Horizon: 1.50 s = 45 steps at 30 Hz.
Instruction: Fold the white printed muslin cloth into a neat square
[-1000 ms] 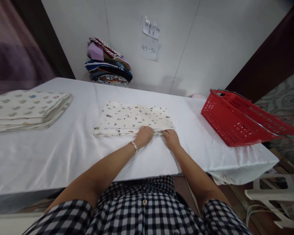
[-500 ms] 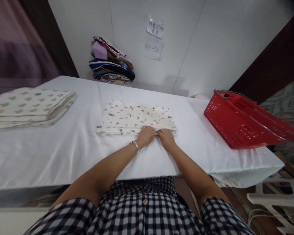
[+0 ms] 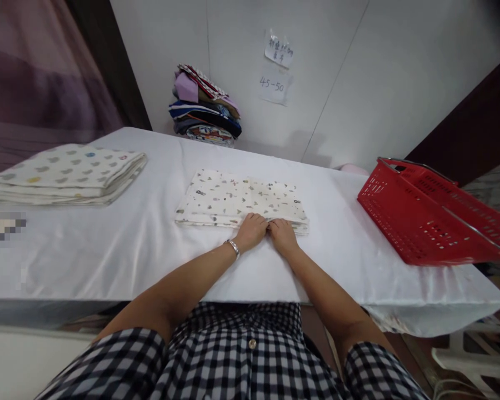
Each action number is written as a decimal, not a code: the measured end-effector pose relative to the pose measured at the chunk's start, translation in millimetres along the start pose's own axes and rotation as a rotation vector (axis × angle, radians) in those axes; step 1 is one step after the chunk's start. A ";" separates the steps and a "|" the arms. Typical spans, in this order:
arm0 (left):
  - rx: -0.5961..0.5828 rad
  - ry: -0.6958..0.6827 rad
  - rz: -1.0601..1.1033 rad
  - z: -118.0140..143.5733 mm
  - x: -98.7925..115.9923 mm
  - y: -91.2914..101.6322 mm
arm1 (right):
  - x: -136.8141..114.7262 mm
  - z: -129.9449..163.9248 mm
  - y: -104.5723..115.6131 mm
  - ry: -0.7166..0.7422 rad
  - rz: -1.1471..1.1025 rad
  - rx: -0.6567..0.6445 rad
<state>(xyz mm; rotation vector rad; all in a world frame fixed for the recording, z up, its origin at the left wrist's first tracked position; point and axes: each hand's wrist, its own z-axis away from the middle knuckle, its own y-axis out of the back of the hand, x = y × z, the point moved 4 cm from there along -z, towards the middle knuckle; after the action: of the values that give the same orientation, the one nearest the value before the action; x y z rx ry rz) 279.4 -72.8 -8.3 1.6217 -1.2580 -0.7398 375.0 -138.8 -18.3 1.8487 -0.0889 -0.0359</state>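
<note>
The left hand (image 3: 251, 229) and the right hand (image 3: 281, 233) sit side by side in the middle of the frame, almost touching each other. Both are curled, with the fingers bent down onto the near edge of the folded printed cloth (image 3: 241, 197). It looks like they pinch this edge, but the fingertips are hidden under the knuckles, so I cannot tell how firmly they hold it. The cloth is cream with small dark figures, and it lies flat in the centre of the white table (image 3: 108, 250).

At the left side of the frame a stack of folded dotted cloths (image 3: 66, 172) rests on the same table, well apart from the hands. At the right side a red plastic basket (image 3: 429, 211) stands tilted near the table's corner. At the top centre a pile of coloured fabrics (image 3: 204, 111) leans against the white wall, and just right of it two paper notes (image 3: 277, 69) are stuck on the wall. Nothing lies between the hands and the cloth.

Both forearms reach forward from the bottom of the frame and come together toward the cloth. The left wrist wears a silver bracelet (image 3: 233, 247). The checked garment (image 3: 241, 361) fills the lower edge.
</note>
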 end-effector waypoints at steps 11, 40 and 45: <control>0.051 -0.022 -0.091 43.1 -30.3 26.5 | 4.3 2.4 -2.3 -0.008 -0.087 0.030; -0.011 0.092 -0.140 59.7 -54.2 27.6 | 8.4 1.6 -6.0 -0.010 -0.217 0.100; -0.088 0.027 -0.186 54.8 -54.9 25.8 | 9.3 2.0 -5.5 -0.013 -0.239 0.113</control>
<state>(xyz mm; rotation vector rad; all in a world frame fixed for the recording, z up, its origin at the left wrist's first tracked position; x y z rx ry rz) 205.2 -38.3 -10.4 1.6857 -1.0508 -0.8720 384.4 -139.9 -23.9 1.9638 0.1237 -0.2137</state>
